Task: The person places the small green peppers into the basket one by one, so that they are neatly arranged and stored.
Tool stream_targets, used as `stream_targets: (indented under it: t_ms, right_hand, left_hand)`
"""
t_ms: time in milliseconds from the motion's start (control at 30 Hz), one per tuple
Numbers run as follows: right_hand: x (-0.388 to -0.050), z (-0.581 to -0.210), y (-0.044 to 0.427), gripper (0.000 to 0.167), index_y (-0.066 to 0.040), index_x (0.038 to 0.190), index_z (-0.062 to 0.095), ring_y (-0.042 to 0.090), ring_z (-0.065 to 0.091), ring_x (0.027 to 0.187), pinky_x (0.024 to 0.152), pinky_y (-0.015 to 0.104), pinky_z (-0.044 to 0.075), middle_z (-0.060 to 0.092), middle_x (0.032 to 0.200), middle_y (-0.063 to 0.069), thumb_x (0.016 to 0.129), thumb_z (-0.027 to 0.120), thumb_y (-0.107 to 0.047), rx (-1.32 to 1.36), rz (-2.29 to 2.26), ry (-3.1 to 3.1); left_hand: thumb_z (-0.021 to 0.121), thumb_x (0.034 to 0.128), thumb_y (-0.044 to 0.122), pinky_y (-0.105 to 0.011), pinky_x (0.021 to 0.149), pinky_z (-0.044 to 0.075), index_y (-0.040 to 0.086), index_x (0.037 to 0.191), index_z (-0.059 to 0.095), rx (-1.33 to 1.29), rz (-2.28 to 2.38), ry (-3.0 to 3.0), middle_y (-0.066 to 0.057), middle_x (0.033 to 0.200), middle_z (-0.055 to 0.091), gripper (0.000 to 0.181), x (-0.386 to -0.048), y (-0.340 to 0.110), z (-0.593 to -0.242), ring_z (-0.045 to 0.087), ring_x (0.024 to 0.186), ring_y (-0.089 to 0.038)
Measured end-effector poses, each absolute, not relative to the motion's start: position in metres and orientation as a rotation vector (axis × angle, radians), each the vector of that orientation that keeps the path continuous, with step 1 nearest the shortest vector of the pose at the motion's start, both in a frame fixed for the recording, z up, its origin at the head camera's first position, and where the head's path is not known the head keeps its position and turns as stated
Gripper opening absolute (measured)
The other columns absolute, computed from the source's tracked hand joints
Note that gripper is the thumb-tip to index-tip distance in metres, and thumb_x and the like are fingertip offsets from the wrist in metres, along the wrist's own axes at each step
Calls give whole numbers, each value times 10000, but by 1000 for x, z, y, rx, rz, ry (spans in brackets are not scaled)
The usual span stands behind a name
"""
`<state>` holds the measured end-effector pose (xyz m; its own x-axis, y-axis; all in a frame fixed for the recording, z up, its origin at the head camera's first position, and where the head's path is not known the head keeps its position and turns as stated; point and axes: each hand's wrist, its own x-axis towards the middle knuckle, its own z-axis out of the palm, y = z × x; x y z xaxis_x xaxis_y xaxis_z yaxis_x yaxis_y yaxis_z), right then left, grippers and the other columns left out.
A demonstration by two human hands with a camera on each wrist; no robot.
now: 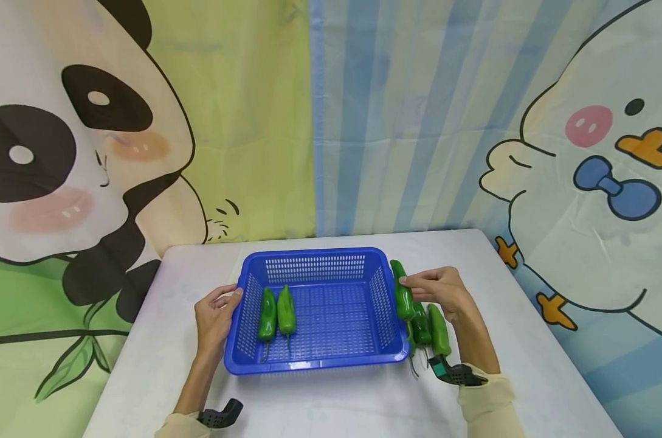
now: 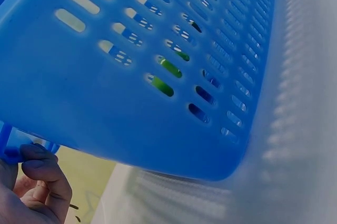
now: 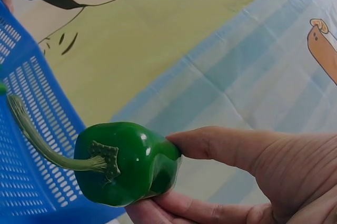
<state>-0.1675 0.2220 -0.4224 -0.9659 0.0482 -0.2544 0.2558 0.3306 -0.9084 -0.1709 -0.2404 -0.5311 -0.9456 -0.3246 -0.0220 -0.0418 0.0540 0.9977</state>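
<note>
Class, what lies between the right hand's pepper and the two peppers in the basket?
The basket's right wall and a bare stretch of its floor lie between the held pepper and the two peppers; the head view shows this.

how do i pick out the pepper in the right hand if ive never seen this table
On the white table, find the blue basket. Just past its right side, the right hand pinches a long, glossy green pepper. Similar peppers lie inside the basket and outside it, but this one alone is held.
</note>
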Motion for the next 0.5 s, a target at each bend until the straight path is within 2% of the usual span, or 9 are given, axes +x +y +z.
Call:
stream_targets:
  t_ms: [100,333,500]
  right_hand:
    - [-170,-423,217,654,169,1327,655,196,824,934,944,415,678,773,1233,267,931,868,-306,275,-1711,2380]
    - [-178,-425,202,585,156,1249,707,204,841,856,912,418,684,839,1009,134,910,893,-283,223,-1762,2323]
    - [-181,-425,192,604,147,1254,694,216,839,855,912,405,688,831,1028,158,897,904,-292,247,-1768,2319]
  left_hand:
    - [755,1054,262,-223,631,650,-30,1316,727,371,-2010,-2105,92,819,801,393,-171,-240,-531,766,676,-61]
    - [756,1054,280,-218,651,653,-23,1320,726,388,-1996,-2113,93,846,809,404,-171,-240,-531,770,699,-51]
    - [757,1053,280,-218,652,653,-22,1317,730,387,-1990,-2115,59,865,819,402,-170,-240,-530,771,699,-54]
